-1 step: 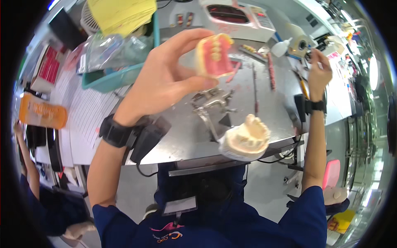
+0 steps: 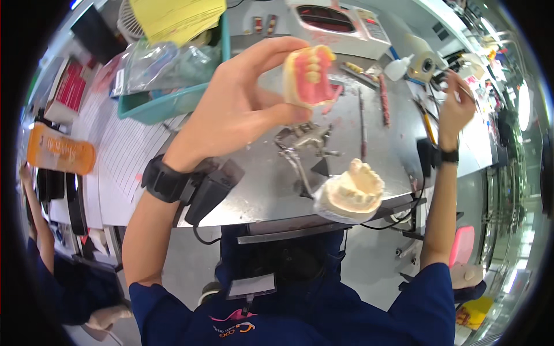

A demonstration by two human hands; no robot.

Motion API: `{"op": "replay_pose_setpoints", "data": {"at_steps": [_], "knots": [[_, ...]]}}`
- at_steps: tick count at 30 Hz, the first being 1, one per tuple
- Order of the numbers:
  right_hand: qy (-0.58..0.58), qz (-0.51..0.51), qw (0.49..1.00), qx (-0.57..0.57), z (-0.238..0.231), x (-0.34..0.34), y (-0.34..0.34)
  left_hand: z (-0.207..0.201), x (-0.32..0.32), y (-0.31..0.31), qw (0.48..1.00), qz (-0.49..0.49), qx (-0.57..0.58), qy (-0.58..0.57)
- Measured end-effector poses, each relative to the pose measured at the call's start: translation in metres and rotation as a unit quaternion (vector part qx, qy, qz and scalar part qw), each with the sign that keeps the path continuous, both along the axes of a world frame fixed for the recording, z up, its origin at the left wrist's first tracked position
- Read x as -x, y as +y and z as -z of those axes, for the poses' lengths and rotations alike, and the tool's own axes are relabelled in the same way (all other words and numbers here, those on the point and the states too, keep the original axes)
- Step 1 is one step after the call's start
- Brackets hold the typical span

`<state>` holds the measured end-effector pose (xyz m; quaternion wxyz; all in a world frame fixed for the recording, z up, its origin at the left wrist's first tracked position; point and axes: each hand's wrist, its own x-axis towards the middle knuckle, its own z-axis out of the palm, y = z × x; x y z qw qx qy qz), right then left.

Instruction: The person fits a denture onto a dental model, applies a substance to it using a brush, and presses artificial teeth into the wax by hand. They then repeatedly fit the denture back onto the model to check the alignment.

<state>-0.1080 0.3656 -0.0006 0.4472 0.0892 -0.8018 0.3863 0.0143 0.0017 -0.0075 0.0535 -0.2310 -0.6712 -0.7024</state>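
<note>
Dental model [image 2: 310, 83] with teeth already set in its pink base is gripped between my left fingers [image 2: 280, 45]. Below them, the cream cast [image 2: 349, 199] sits apart; I'd judge the pair not yet joined. My right fingers [image 2: 452, 92] curl, holding what I can't tell.

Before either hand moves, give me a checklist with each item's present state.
1. Left hand grips the pink-and-cream dental model between thumb and fingers: ok.
2. Right hand securely holding a tool: cannot tell; detail there is too small.
3. Cream plaster model fully supported by the bench: cannot tell; it overlaps the front edge in this view.
4. Metal frame in sight: ok.
5. Slender rod lying on the bench: ok.
</note>
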Motion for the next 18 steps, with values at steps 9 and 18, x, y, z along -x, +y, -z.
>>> {"op": "replay_pose_setpoints", "data": {"at_steps": [9, 18], "knots": [[-0.275, -0.503, 0.694, 0.435, 0.002, -0.088, -0.100, 0.003, 0.007, -0.006, 0.998, 0.005, 0.040, 0.038], [-0.361, -0.482, 0.640, 0.477, 0.013, -0.092, -0.114, 0.006, 0.007, -0.003, 0.999, 0.014, 0.006, 0.033]]}}
